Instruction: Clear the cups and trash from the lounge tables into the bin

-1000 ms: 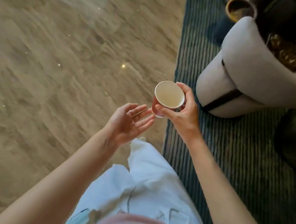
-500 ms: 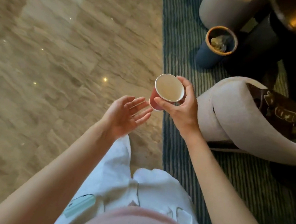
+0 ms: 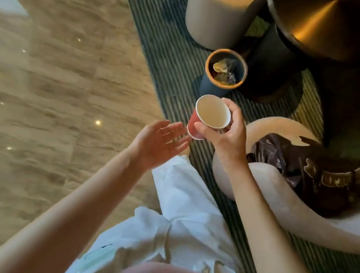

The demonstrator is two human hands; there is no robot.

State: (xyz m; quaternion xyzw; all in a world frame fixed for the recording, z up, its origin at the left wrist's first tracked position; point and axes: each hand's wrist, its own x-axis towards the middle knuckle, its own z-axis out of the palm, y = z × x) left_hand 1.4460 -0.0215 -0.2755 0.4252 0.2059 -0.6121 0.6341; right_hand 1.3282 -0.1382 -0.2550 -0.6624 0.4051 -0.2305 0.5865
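Head view: red paper cup (image 3: 202, 123) held by right hand (image 3: 226, 135), left hand (image 3: 158, 143) open; small bin (image 3: 225, 72) at frame centre-top could be missed w/ early release.

I see open air between the cup (image 3: 210, 117) in my right hand (image 3: 228, 134) and the bin (image 3: 225, 72) just ahead; nothing stands between them. The bin's mouth is uncovered, with trash lying inside it. Close behind it rise a pale cylinder (image 3: 215, 12) and the dark round surface (image 3: 328, 25) on its pedestal, which hem it in at the back and right. To my right, the curved chair (image 3: 282, 199) with a brown bag (image 3: 314, 174) blocks passage. My left hand (image 3: 158, 144) hangs below the cup. The marble floor (image 3: 40, 90) on the left lies open.
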